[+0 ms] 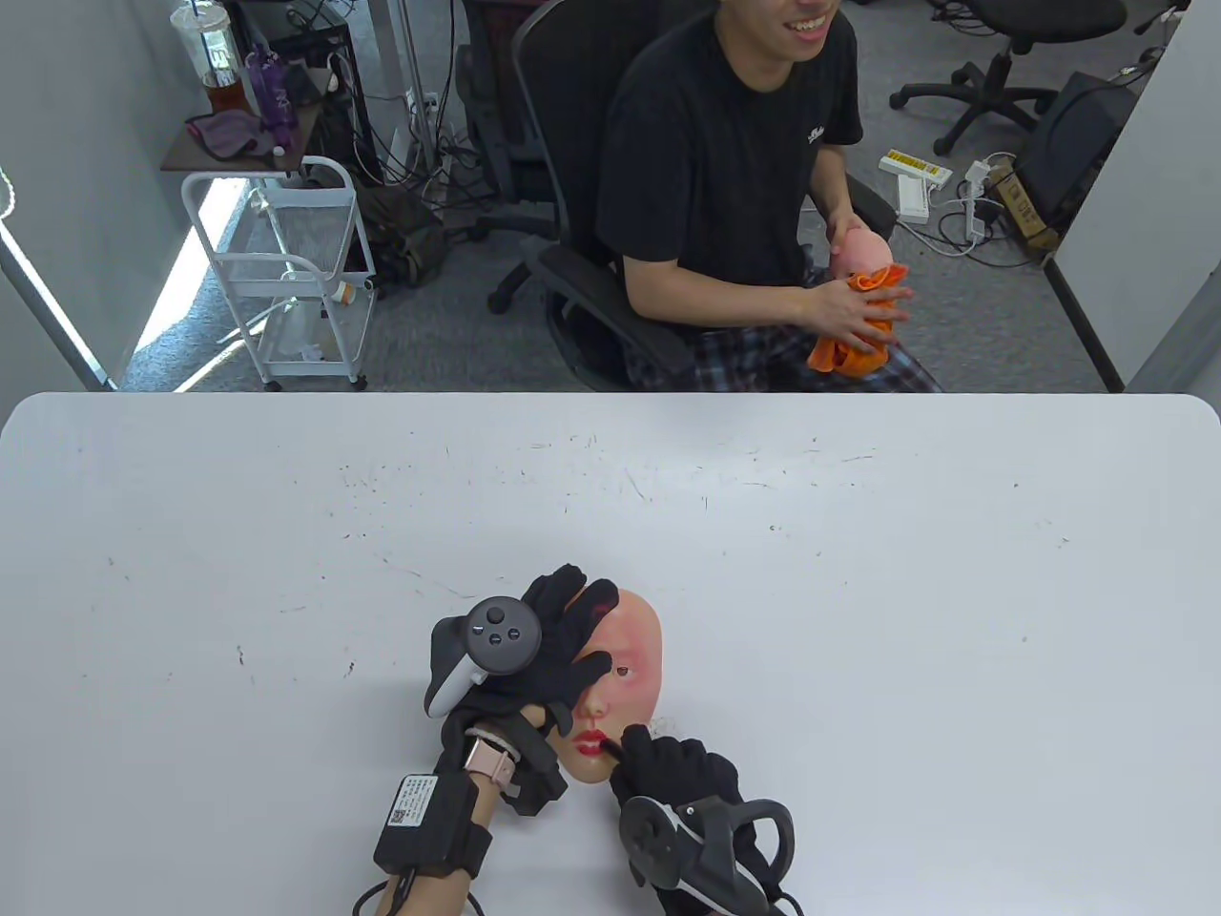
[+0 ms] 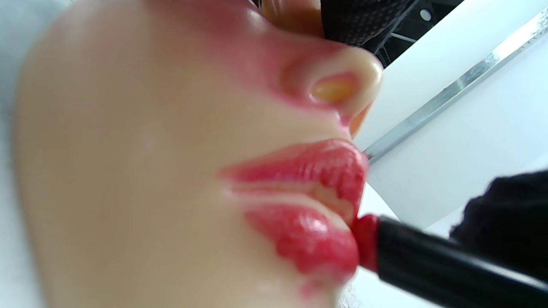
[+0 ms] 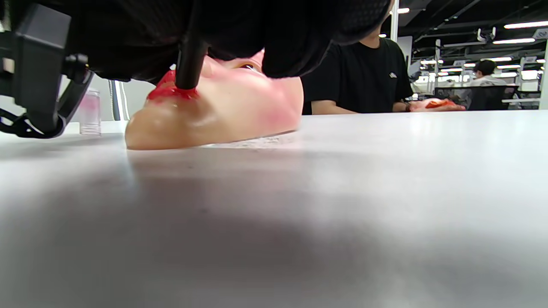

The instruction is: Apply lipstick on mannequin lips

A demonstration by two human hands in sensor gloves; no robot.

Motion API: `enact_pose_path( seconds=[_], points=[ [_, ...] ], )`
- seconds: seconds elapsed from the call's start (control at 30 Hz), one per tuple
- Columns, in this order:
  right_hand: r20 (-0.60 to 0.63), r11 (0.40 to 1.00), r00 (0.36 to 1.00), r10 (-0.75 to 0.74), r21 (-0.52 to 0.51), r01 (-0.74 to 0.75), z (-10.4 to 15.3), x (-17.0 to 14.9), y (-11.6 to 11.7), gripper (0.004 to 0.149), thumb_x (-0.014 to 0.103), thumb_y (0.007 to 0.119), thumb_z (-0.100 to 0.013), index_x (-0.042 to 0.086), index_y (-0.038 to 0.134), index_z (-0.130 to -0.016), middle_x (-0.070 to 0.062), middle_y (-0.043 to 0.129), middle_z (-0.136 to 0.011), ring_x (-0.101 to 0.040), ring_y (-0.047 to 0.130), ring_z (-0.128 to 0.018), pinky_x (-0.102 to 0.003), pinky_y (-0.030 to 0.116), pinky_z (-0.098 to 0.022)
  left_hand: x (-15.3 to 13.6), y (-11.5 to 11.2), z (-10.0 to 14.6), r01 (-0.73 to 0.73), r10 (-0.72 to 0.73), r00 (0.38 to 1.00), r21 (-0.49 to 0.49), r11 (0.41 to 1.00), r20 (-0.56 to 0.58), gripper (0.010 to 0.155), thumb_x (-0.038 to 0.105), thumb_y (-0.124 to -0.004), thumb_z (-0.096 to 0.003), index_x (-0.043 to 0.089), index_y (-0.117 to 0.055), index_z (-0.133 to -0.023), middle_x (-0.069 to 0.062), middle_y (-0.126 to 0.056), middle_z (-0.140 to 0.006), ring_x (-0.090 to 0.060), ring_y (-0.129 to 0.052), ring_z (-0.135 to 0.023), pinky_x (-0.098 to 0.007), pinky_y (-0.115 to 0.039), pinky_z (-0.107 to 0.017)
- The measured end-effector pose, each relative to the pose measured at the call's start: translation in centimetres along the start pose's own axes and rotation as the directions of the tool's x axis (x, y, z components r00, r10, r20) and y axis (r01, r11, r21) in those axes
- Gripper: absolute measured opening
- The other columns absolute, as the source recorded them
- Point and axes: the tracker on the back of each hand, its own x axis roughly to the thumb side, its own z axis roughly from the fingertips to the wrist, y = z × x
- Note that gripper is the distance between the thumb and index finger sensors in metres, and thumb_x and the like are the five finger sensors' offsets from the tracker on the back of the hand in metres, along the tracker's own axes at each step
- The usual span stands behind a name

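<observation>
A skin-coloured mannequin face (image 1: 625,658) lies face up on the white table (image 1: 858,592), near the front edge. Its lips (image 1: 591,742) are red. My left hand (image 1: 548,644) rests flat on the face's left side and forehead. My right hand (image 1: 668,763) holds a black lipstick (image 2: 428,265); its red tip touches the lips (image 2: 317,222). In the right wrist view the black tube (image 3: 190,64) stands on the red lips (image 3: 169,90) of the face (image 3: 222,111).
A seated person in a black shirt (image 1: 725,162) sits across the table, holding another mannequin face and an orange cloth (image 1: 854,324). A small clear cup (image 3: 90,112) stands on the table beyond the face. A white cart (image 1: 286,277) stands behind the table at left.
</observation>
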Motion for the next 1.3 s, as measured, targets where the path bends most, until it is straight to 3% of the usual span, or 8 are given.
enact_pose_path(
  seconds=[0.23, 0.4, 0.53, 0.7, 0.87, 1.03, 1.17, 1.3],
  points=[
    [0.063, 1.000, 0.998, -0.004, -0.013, 0.004, 0.2, 0.7, 0.1, 0.050, 0.044, 0.074, -0.047, 0.017, 0.081, -0.089, 0.000, 0.092, -0.056, -0.026, 0.092, -0.054, -0.044, 0.075, -0.046, 0.0, 0.0, 0.0, 0.000, 0.000, 1.000, -0.001, 1.000, -0.001, 0.076, 0.044, -0.075, -0.0527, 0.052, -0.033, -0.115, 0.010, -0.006, -0.124, -0.026, -0.003, -0.114, -0.060, -0.023, -0.083],
    [-0.007, 1.000, 1.000, -0.003, 0.009, 0.003, 0.0, -0.3, 0.1, 0.050, 0.044, 0.074, -0.047, 0.016, 0.081, -0.088, -0.001, 0.092, -0.056, -0.027, 0.092, -0.054, -0.044, 0.075, -0.046, 0.0, 0.0, 0.0, 0.001, -0.001, 1.000, 0.000, 1.000, -0.001, 0.076, 0.044, -0.075, -0.0526, 0.052, -0.033, -0.115, 0.010, -0.006, -0.124, -0.026, -0.003, -0.114, -0.060, -0.022, -0.083],
    [0.014, 0.998, 0.998, -0.066, -0.001, 0.066, 0.1, 0.1, 0.0, 0.050, 0.044, 0.074, -0.047, 0.016, 0.080, -0.089, -0.001, 0.092, -0.057, -0.027, 0.091, -0.055, -0.044, 0.075, -0.047, 0.0, 0.0, 0.0, 0.003, -0.003, 1.000, -0.002, 1.000, -0.001, 0.076, 0.044, -0.075, -0.0527, 0.052, -0.033, -0.115, 0.010, -0.006, -0.124, -0.026, -0.003, -0.114, -0.060, -0.022, -0.083],
    [-0.025, 1.000, 1.000, -0.010, 0.015, 0.010, 0.0, -0.1, 0.1, 0.050, 0.044, 0.074, -0.047, 0.016, 0.081, -0.089, -0.001, 0.092, -0.057, -0.027, 0.092, -0.055, -0.044, 0.075, -0.047, 0.0, 0.0, 0.0, 0.000, 0.000, 1.000, 0.004, 1.000, 0.000, 0.076, 0.044, -0.075, -0.0526, 0.052, -0.033, -0.115, 0.010, -0.006, -0.124, -0.026, -0.003, -0.114, -0.060, -0.022, -0.083],
    [0.010, 0.994, 0.995, -0.102, 0.029, 0.101, 0.0, 0.0, 0.1, 0.050, 0.044, 0.074, -0.047, 0.016, 0.080, -0.089, -0.001, 0.092, -0.058, -0.027, 0.091, -0.056, -0.044, 0.075, -0.047, 0.0, 0.0, 0.0, 0.001, -0.001, 1.000, 0.000, 1.000, -0.005, 0.076, 0.044, -0.075, -0.0526, 0.052, -0.033, -0.115, 0.011, -0.006, -0.124, -0.026, -0.003, -0.114, -0.060, -0.022, -0.083],
    [-0.030, 0.998, 0.998, -0.054, 0.041, 0.055, 0.0, -0.4, 0.1, 0.050, 0.043, 0.074, -0.047, 0.016, 0.081, -0.089, -0.001, 0.093, -0.058, -0.027, 0.092, -0.056, -0.044, 0.075, -0.047, 0.0, 0.0, 0.0, 0.005, -0.005, 1.000, -0.004, 1.000, -0.012, 0.076, 0.044, -0.075, -0.0525, 0.052, -0.033, -0.115, 0.011, -0.006, -0.124, -0.026, -0.003, -0.114, -0.060, -0.023, -0.083],
    [-0.045, 0.988, 0.987, -0.153, 0.001, 0.153, 0.1, -1.0, -0.5, 0.051, 0.044, 0.073, -0.048, 0.016, 0.079, -0.090, -0.001, 0.092, -0.059, -0.027, 0.092, -0.057, -0.044, 0.075, -0.047, 0.2, 0.6, -0.3, 0.018, -0.019, 0.999, -0.032, 0.999, -0.030, 0.076, 0.043, -0.077, -0.0520, 0.052, -0.035, -0.114, 0.010, -0.009, -0.124, -0.026, -0.006, -0.114, -0.060, -0.025, -0.083],
    [-0.052, 0.930, 0.928, -0.368, -0.039, 0.366, 0.2, -2.2, -1.1, 0.052, 0.043, 0.071, -0.049, 0.016, 0.075, -0.093, -0.002, 0.091, -0.066, -0.028, 0.090, -0.061, -0.045, 0.074, -0.050, 1.3, 1.9, -0.3, 0.080, -0.081, 0.996, -0.048, 0.996, -0.022, 0.073, 0.044, -0.076, -0.0526, 0.047, -0.040, -0.116, 0.002, -0.017, -0.126, -0.031, -0.011, -0.113, -0.058, -0.026, -0.083]
  ],
)
